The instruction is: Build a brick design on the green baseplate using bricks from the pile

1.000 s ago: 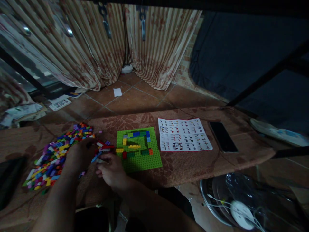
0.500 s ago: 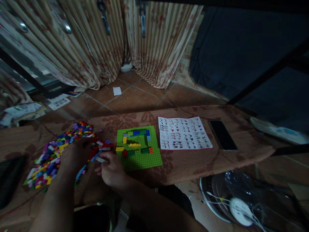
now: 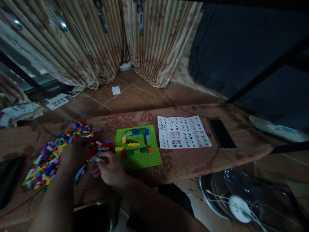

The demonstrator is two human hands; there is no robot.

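Note:
A wide heap of small building bricks (image 3: 51, 162) in many colours covers the left part of the cloth-covered surface. My left hand (image 3: 73, 153) reaches into the right side of this heap, and its fingers are hidden behind the back of the hand. Just right of it, my right hand (image 3: 111, 169) pinches a pale grey-white brick (image 3: 98, 159) between thumb and finger. Beyond that hand lies a green baseplate (image 3: 147, 159), with rows of blue, green, yellow, red and orange bricks forming a partial rectangle. A short yellow row (image 3: 134, 144) sits inside the rectangle.
A printed instruction sheet (image 3: 184, 132) lies right of the baseplate, then a dark phone (image 3: 222, 133). At the far left is a black object (image 3: 11, 180). Below on the right, a round metal-rimmed stand (image 3: 205, 199) bears a white round device with cables (image 3: 238, 207).
The whole view has shifted very slightly. My right hand has moved a touch to the left with the pale brick still in its fingers; my left hand stays at the heap.

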